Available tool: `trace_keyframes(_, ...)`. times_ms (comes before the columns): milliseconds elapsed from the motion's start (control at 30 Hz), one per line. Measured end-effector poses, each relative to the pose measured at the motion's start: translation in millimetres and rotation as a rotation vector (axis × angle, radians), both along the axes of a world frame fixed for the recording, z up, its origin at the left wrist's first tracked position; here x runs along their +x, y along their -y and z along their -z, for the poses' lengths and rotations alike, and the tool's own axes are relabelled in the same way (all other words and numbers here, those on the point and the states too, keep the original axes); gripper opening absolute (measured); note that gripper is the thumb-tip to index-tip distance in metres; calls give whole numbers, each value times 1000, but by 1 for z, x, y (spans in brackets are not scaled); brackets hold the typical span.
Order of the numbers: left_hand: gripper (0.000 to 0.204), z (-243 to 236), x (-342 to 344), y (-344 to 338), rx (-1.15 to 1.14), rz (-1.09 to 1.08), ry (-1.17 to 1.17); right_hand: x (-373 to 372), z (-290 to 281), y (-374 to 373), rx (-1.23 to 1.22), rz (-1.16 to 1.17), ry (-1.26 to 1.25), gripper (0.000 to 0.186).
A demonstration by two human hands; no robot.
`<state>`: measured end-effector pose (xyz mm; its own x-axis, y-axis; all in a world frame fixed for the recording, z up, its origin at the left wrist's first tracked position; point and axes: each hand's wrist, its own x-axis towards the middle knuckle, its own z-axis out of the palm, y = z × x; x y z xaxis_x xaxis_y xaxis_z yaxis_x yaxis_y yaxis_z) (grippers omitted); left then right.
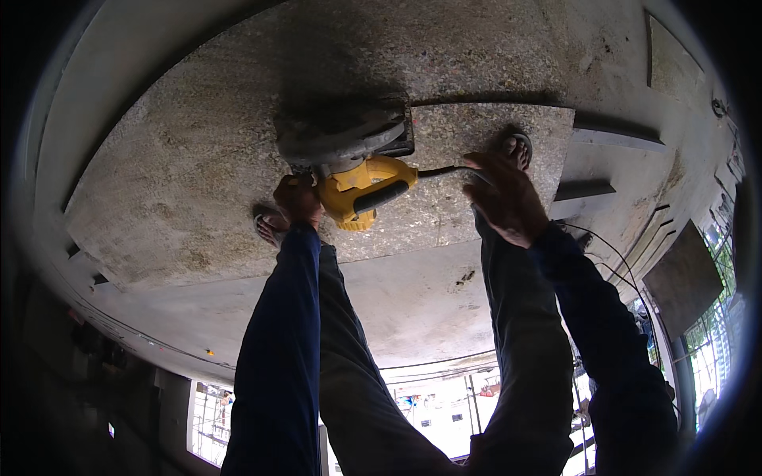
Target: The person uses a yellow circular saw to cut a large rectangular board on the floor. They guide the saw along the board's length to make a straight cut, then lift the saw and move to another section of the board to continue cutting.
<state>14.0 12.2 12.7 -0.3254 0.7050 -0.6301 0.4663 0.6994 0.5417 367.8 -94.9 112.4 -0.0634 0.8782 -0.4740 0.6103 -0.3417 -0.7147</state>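
A yellow circular saw (349, 186) with a black grip and a dark grey blade guard rests on a large speckled board (206, 143). My left hand (298, 198) is closed around the saw's left side; what its fingers grip there is partly hidden. From the rear of the saw handle a black power cord (436, 171) runs right to my right hand (508, 198). That hand is held up off the board, with the cord passing between its fingers and thumb in a loose hold. Beyond the saw, a long dark edge line runs to the right across the board.
My feet, in sandals, stand on the board on either side of the saw. Grey strips (619, 139) lie on the concrete floor (421, 305) at the right. A loop of cable (627, 262) hangs beside my right forearm. A dark panel (684, 278) stands at the far right.
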Motion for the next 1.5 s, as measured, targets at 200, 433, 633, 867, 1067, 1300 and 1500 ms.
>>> trace_keyframes(200,17,5,-2,0,-32,11,-25,-140,7,-70,253,-349,88,53)
trace_keyframes(433,18,3,-4,3,57,76,-62,-172,46,-73,87,-421,161,32)
trace_keyframes(633,20,-5,1,-2,1,54,-68,-179,41,-87,-17,-491,159,18)
trace_keyframes(867,21,-7,4,-5,-37,65,-127,-179,37,-101,-172,-539,148,32)
trace_keyframes(1067,17,-6,2,-4,34,45,-77,-176,36,-105,-185,-550,120,31)
trace_keyframes(1300,17,-3,0,-1,52,42,-27,-177,39,-102,-134,-537,94,26)
trace_keyframes(1500,17,-3,0,0,66,32,-48,-177,42,-101,-73,-541,94,21)
